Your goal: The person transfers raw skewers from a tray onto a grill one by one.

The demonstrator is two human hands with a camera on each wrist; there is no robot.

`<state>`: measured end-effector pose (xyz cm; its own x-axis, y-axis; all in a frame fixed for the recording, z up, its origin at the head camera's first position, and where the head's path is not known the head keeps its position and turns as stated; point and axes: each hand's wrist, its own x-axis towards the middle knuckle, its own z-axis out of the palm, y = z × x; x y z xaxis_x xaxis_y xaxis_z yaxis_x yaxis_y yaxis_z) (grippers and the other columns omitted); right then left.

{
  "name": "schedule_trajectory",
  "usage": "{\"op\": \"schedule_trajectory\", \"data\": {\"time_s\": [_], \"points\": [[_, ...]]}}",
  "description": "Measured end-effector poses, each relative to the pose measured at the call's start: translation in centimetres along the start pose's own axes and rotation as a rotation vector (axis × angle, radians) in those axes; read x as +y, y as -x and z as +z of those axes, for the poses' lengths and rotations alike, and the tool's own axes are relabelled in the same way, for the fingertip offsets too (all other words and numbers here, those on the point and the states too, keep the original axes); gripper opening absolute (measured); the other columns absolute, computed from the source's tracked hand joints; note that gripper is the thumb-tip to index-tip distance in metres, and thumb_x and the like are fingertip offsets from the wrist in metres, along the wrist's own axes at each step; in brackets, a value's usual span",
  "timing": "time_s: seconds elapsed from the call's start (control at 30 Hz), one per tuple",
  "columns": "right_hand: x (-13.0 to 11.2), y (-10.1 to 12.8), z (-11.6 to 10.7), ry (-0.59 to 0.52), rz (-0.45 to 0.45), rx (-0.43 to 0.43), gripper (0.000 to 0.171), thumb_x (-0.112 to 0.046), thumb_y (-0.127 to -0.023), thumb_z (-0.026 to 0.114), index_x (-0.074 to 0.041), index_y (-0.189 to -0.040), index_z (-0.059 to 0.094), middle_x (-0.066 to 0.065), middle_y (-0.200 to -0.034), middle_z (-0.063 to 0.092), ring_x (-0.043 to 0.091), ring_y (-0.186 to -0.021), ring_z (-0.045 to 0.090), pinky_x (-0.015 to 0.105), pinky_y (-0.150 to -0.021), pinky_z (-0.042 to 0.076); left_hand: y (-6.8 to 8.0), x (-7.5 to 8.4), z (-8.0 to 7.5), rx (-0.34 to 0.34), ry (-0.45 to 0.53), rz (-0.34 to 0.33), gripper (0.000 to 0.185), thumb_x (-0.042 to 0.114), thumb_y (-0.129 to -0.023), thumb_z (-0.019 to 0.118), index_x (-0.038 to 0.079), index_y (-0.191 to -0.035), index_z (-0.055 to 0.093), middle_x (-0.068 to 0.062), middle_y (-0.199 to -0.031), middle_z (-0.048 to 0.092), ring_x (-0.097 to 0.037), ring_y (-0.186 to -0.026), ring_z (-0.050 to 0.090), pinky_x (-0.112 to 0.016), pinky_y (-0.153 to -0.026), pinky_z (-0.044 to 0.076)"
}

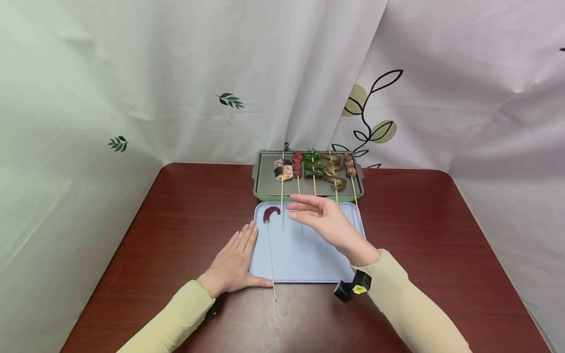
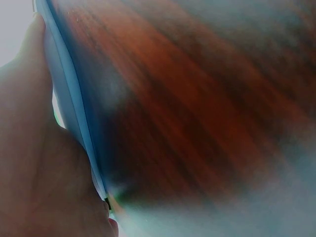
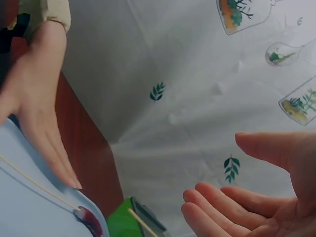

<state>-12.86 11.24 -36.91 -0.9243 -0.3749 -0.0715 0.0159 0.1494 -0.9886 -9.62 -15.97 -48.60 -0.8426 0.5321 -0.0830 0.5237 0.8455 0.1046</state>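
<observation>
A light-blue tray lies on the table, carrying a skewer with a curled dark red piece, like a tentacle; its stick overhangs the front edge. My left hand rests along the tray's left side, fingers straight, thumb by the front corner near the stick. Above the tray's right half, my right hand hovers with nothing in it, fingers loosely extended and thumb apart, as the right wrist view also shows. Behind the tray stands a grey grill pan with a green underside, holding several food skewers.
On the pan, left to right, lie a black-and-white piece, a red skewer, green pieces, brown mushroom-like pieces and brown chunks. Their sticks point toward the tray. A patterned white curtain surrounds the dark red table.
</observation>
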Motion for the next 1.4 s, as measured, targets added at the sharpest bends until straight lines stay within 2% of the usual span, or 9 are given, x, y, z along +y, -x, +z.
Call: {"op": "schedule_trajectory", "data": {"time_s": [0.23,0.63,0.77,0.93,1.13,1.4], "points": [[1.5,1.1,0.5,-0.015,0.038,-0.029,0.055,-0.029,-0.095,0.074,-0.01,-0.144,0.058,0.009,-0.133,0.066,0.019,-0.122,0.062,0.047,-0.108,0.042,0.0,0.0,0.1,0.004,0.005,-0.001,0.139,0.094,-0.072,0.051,-0.009,-0.158,0.016,-0.025,-0.166,0.013,-0.036,-0.153,0.011,-0.045,-0.122,0.015],[6.3,2.2,2.4,-0.04,0.128,-0.082,0.053,-0.02,-0.098,0.07,0.006,-0.142,0.055,0.019,-0.127,0.068,0.022,-0.12,0.063,0.04,-0.102,0.048,0.0,0.0,0.2,0.041,0.02,0.011,0.137,0.092,-0.073,0.054,-0.01,-0.157,0.019,-0.026,-0.165,0.016,-0.036,-0.152,0.015,-0.046,-0.122,0.018],[8.0,2.2,3.3,-0.08,0.159,-0.102,0.054,-0.018,-0.097,0.07,0.011,-0.139,0.054,0.02,-0.123,0.069,0.023,-0.116,0.065,0.036,-0.097,0.052,0.1,-0.1,0.3,0.051,0.022,0.011,0.137,0.092,-0.073,0.053,-0.01,-0.157,0.019,-0.025,-0.165,0.016,-0.036,-0.152,0.016,-0.046,-0.121,0.019],[9.8,2.2,4.3,-0.181,0.224,-0.138,0.055,-0.016,-0.098,0.069,0.015,-0.139,0.051,0.022,-0.125,0.067,0.025,-0.113,0.067,0.037,-0.096,0.053,0.1,-0.1,0.4,0.075,0.028,0.021,0.137,0.092,-0.073,0.054,-0.011,-0.156,0.021,-0.025,-0.164,0.02,-0.037,-0.151,0.019,-0.047,-0.121,0.022],[10.4,2.2,5.0,-0.243,0.256,-0.164,0.054,-0.013,-0.098,0.068,0.017,-0.139,0.05,0.024,-0.128,0.065,0.025,-0.109,0.068,0.038,-0.096,0.053,0.1,-0.1,0.1,0.05,0.017,0.016,0.137,0.092,-0.073,0.053,-0.01,-0.157,0.02,-0.025,-0.165,0.018,-0.037,-0.152,0.016,-0.046,-0.121,0.019],[10.5,2.3,5.6,-0.292,0.286,-0.208,0.054,-0.009,-0.098,0.066,0.02,-0.138,0.047,0.026,-0.12,0.067,0.031,-0.106,0.069,0.038,-0.094,0.055,0.1,-0.1,0.1,0.05,0.002,0.021,0.138,0.094,-0.073,0.051,-0.01,-0.157,0.019,-0.025,-0.165,0.018,-0.037,-0.152,0.016,-0.046,-0.122,0.018]]}}
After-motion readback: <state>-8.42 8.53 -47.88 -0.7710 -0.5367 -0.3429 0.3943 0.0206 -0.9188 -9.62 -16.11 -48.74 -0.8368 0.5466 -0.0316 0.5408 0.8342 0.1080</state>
